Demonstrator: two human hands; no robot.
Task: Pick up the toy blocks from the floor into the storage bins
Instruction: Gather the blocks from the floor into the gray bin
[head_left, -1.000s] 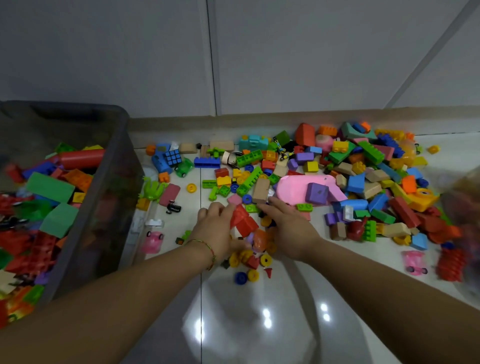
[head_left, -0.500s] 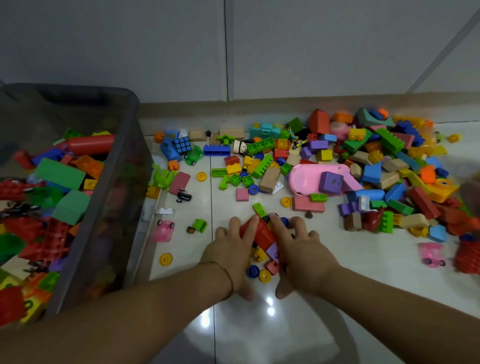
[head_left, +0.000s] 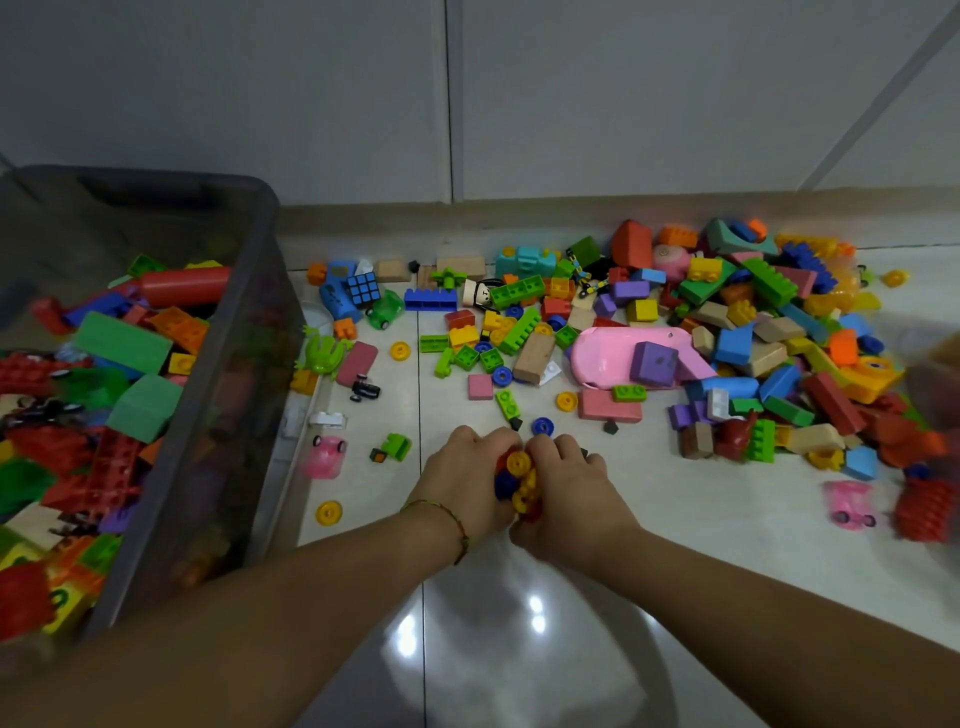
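Hands brought together now: the left hand (head_left: 462, 483) and the right hand (head_left: 571, 493) are pressed side by side with fingers curled inward. A clutch of small blocks (head_left: 517, 480) is clamped between them, with yellow wheels, something blue and a bit of red showing in the gap. A second ago the fingers were spread at the edge of the scatter, and half a second ago pieces were being raked back across the tile under flat palms. That rake has now been closed into a scoop. Whether the load is lifted clear of the floor (head_left: 675, 525) cannot be told. A few stragglers have been left just past the fingertips: a blue wheel (head_left: 542, 427) and a green brick (head_left: 507, 402). The storage bin (head_left: 262, 291) stands to the left, already well filled, with its near wall beside the left forearm. The big pile (head_left: 753, 332) is untouched further right, along the wall. So one handful is gathered, and a carry leftward over the rim looks to be called for next. Loose wheels could be spilled from between the palms, and plenty is left to be cleared
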